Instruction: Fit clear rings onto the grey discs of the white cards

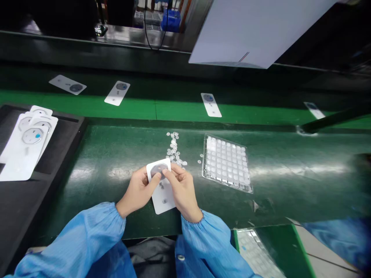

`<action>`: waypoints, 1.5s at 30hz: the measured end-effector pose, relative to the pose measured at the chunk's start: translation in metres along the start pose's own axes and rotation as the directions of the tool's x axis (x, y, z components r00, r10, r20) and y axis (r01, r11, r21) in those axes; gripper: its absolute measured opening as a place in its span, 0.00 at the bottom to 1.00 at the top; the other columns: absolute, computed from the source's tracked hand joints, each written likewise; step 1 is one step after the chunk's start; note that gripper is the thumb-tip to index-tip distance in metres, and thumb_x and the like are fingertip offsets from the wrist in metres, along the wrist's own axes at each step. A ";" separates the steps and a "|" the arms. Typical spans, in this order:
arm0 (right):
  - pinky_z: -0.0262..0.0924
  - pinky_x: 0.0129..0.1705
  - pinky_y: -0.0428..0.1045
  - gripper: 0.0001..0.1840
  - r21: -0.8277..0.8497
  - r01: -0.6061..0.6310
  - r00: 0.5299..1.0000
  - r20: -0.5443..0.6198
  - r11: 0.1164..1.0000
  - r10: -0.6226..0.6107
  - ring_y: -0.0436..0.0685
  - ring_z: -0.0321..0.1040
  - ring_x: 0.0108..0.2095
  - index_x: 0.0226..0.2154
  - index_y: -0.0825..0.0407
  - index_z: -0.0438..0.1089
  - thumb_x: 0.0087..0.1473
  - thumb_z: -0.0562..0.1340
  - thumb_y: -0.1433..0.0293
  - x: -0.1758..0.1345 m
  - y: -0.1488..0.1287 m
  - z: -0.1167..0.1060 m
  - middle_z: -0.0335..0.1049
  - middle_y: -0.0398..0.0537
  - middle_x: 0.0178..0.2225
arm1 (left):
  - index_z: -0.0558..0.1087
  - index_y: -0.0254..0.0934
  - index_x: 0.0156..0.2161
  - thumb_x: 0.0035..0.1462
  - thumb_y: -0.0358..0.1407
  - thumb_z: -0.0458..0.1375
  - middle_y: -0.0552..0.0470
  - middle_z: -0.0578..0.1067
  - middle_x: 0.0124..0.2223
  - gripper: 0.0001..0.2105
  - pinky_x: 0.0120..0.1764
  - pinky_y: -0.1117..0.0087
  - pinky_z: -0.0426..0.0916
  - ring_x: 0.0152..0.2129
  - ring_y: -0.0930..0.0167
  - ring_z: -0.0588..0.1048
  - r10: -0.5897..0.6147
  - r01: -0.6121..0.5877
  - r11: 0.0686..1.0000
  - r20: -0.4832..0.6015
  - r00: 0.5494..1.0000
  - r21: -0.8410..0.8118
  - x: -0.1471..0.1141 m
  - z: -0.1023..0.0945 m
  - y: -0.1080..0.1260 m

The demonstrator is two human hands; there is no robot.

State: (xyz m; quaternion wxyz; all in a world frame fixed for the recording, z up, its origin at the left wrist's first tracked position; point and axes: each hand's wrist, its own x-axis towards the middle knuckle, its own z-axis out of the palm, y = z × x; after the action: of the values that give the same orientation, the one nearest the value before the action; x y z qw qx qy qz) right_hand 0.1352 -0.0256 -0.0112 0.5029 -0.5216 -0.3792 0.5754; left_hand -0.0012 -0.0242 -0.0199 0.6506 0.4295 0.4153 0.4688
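Note:
A white rectangular panel with rounded corners [162, 201] is held up in front of me, with a dark grey octagonal area at its upper end. On its left edge my left hand [139, 190] is closed, the thumb pressing on the grey area. My right hand [184, 188] grips the opposite edge, and its thumb meets the left one there. Whatever lies under the thumbs is hidden. Just beyond the panel, small round translucent discs [174, 146] are scattered on the green worktable [116, 154]. To their right rests a clear plastic tray [227, 163] filled with rows of whitish round pieces.
Similar panels [24, 144] are piled in a black tray [62, 158] at left. A green conveyor strip [174, 110] carries several spaced panels. A white board [246, 31] hangs overhead. Another filled tray [256, 251] lies lower right, near another person's blue sleeve [344, 239].

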 end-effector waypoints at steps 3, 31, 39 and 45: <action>0.66 0.29 0.48 0.15 -0.006 0.018 1.000 -0.018 1.000 -0.018 0.57 0.76 0.30 0.40 0.52 0.80 0.54 0.69 0.60 -0.001 0.001 -0.001 0.82 0.48 0.34 | 0.76 0.31 0.45 0.60 0.44 0.64 0.48 0.79 0.34 0.16 0.29 0.74 0.70 0.26 0.72 0.75 0.015 -0.015 1.000 0.022 1.000 -0.004 0.000 -0.001 0.000; 0.72 0.46 0.56 0.07 -0.765 0.625 0.640 0.387 0.156 -0.663 0.62 0.72 0.49 0.44 0.50 0.70 0.66 0.58 0.74 0.008 -0.003 -0.023 0.72 0.57 0.49 | 0.77 0.32 0.46 0.59 0.42 0.65 0.46 0.81 0.38 0.16 0.31 0.73 0.71 0.30 0.70 0.77 -0.030 0.031 0.995 0.015 0.999 -0.097 0.004 0.002 -0.002; 0.70 0.45 0.55 0.06 -0.611 0.575 0.770 0.179 0.544 -0.612 0.61 0.68 0.52 0.39 0.49 0.68 0.67 0.56 0.73 0.005 0.004 -0.023 0.63 0.55 0.48 | 0.78 0.31 0.46 0.54 0.43 0.69 0.46 0.82 0.37 0.19 0.36 0.71 0.74 0.33 0.68 0.80 -0.099 0.101 0.976 0.021 0.995 -0.193 0.004 0.003 0.008; 0.70 0.48 0.58 0.08 -0.623 0.645 0.691 0.228 0.442 -0.686 0.61 0.70 0.50 0.43 0.48 0.72 0.64 0.60 0.74 0.007 0.002 -0.025 0.67 0.55 0.49 | 0.77 0.31 0.46 0.54 0.45 0.70 0.46 0.82 0.36 0.21 0.33 0.72 0.73 0.31 0.68 0.79 -0.095 0.099 0.979 0.032 0.995 -0.177 0.004 0.003 0.006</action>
State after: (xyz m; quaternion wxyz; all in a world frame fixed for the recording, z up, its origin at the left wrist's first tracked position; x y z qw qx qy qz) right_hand 0.1599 -0.0212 -0.0187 0.4790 -0.4887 -0.7152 0.1419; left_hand 0.0005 -0.0197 -0.0138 0.7133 0.3541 0.3844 0.4670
